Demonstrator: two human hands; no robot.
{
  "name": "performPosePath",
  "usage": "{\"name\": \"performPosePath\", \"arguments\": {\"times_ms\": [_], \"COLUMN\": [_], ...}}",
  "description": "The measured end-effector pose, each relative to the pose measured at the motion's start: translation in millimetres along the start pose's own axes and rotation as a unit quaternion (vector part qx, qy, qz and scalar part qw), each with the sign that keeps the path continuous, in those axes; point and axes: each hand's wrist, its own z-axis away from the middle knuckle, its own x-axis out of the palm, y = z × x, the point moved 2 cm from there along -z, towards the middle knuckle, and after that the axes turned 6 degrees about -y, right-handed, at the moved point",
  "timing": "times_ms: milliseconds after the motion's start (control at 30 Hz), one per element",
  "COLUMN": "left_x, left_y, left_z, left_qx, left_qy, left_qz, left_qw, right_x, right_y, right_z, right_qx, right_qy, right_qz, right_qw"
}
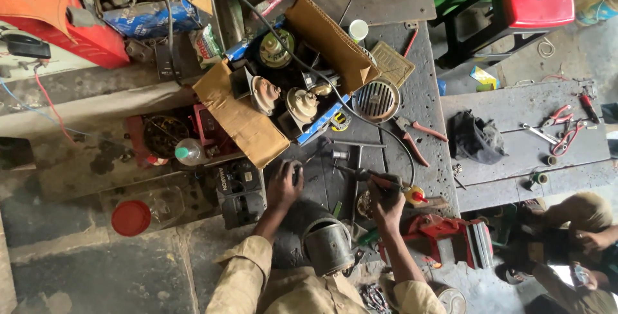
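— What has the left hand (284, 185) got, over toward the left edge of the workbench (425, 104)?

— It lies curled on a small dark part (297, 173) on the dark bench top, fingers closed narrowly over it. The part is mostly hidden under the fingers, so I can't say what it is; it looks like metal, small, stiff and probably light enough to pinch between thumb and fingertips.

— And just right of that?

— A round grey metal housing (328, 244) sits near the front edge of the bench, close to the person's chest, between the two forearms. It looks rigid and fairly heavy, with a smooth curved wall that could slip in greasy fingers. I'd judge it best gripped around the body with a whole hand rather than by its rim.

— The right hand (386, 193)?

— Wrapped around the handle of a soldering iron (380, 179), whose dark shaft points left across the bench. A black cable (360, 119) loops from it back past the open cardboard box (302, 88) of round motor parts. The handle is the only sensible place to hold it, since the tip end would likely be hot, and the cable may tug.

— Further right?

— Red-handled pliers (415, 137) lie near the bench's right edge, untouched.
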Motion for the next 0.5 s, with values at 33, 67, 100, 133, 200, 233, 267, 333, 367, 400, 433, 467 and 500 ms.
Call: {"name": "performPosePath", "arguments": {"times_ms": [33,67,100,133,200,233,267,333,367,400,433,467,500], "left_x": [-0.5,-1.0,-1.2,-1.5,-2.1,-2.4,-2.7,-3.3,-3.4,-3.1,-3.0,-3.0,-2.9], "left_y": [-0.2,-0.4,-0.5,-0.8,-1.3,-1.4,-1.7,-2.4,-2.7,-2.6,-3.0,-3.5,-3.7], "left_z": [0.1,0.1,0.4,0.7,0.9,1.1,0.8,0.4,-0.2,-0.2,-0.7,-1.6,-1.8], "left_qx": [0.0,-0.001,-0.003,-0.005,-0.008,-0.009,-0.009,-0.01,-0.01,-0.011,-0.015,-0.019,-0.024], "left_qy": [0.0,0.0,-0.001,-0.004,-0.009,-0.011,-0.012,-0.015,-0.017,-0.02,-0.021,-0.022,-0.024], "left_qz": [0.002,0.004,0.006,0.01,0.016,0.015,0.013,0.006,0.002,-0.001,0.001,0.003,0.005], "left_qw": [1.0,1.0,1.0,1.0,1.0,1.0,1.0,1.0,1.0,1.0,1.0,1.0,0.999], "right_x": [0.4,0.7,0.8,1.2,1.9,2.0,2.3,2.8,3.1,3.1,3.5,3.9,4.1], "right_y": [-0.5,-1.0,-1.2,-1.4,-2.1,-2.3,-2.0,-3.1,-3.9,-4.7,-5.6,-6.5,-7.7], "right_z": [0.3,0.8,1.2,1.6,2.3,2.6,2.6,2.9,2.8,2.9,2.7,2.2,1.9], "right_qx": [-0.013,-0.025,-0.031,-0.037,-0.031,-0.019,-0.009,-0.01,-0.011,-0.014,-0.018,-0.023,-0.036], "right_qy": [-0.006,-0.012,-0.012,-0.014,-0.01,-0.006,-0.002,0.0,0.001,-0.002,-0.005,-0.008,-0.008], "right_qz": [-0.015,-0.03,-0.029,-0.029,-0.017,-0.005,0.006,-0.003,-0.006,-0.021,-0.036,-0.052,-0.048], "right_qw": [1.0,0.999,0.999,0.999,0.999,1.0,1.0,1.0,1.0,1.0,0.999,0.998,0.998]}}
